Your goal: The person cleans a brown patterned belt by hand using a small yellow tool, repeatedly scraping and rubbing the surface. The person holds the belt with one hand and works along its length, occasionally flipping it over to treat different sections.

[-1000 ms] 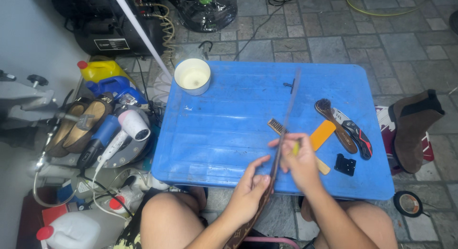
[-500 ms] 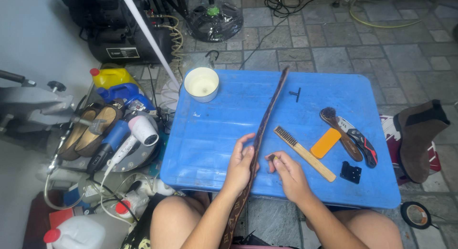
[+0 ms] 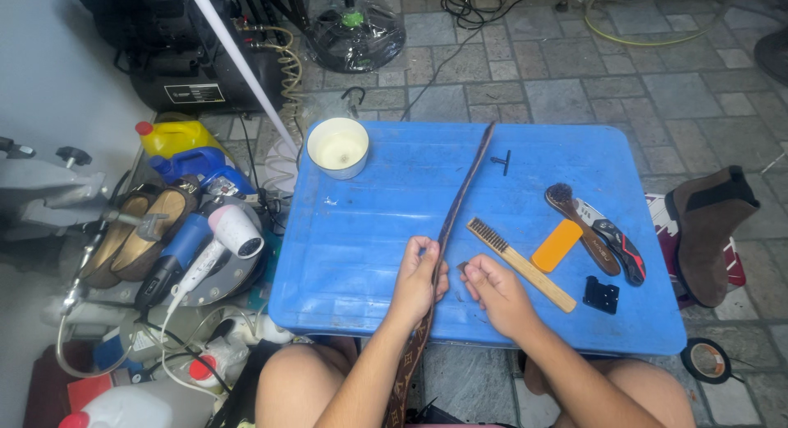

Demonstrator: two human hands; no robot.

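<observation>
Pinching a long brown strap (image 3: 454, 210) near its middle, the person's left hand (image 3: 417, 279) has fingers and thumb closed around it on the blue table (image 3: 369, 231). Beyond the grip the strap runs away across the table to the far edge; behind the grip it drops off the near edge between the knees. The right hand (image 3: 492, 292) rests just right of the grip, its fingertips pressed together on something small and dark; what that is cannot be told.

Judging from how things lie, the hanging end could drag the strap off the table if the pinch slackens, since more weight seems to sit below the grip than the table holds back. The small piece in the right fingers could also drop and be lost among the clutter below. Swinging the far end of the strap sideways might knock the cup (image 3: 337, 146) to the left of it.

Counted on the table: one strap, one white cup beyond and left of the grip, one wooden wire brush (image 3: 520, 264) just right of the right hand, one orange block (image 3: 556, 245) past that, one dark brush (image 3: 581, 228) and one folding knife (image 3: 616, 247) farther right, one small black clip (image 3: 601, 294), and one little T-shaped key (image 3: 501, 161). One brown boot (image 3: 710, 231) stands off the table, well to the right.
</observation>
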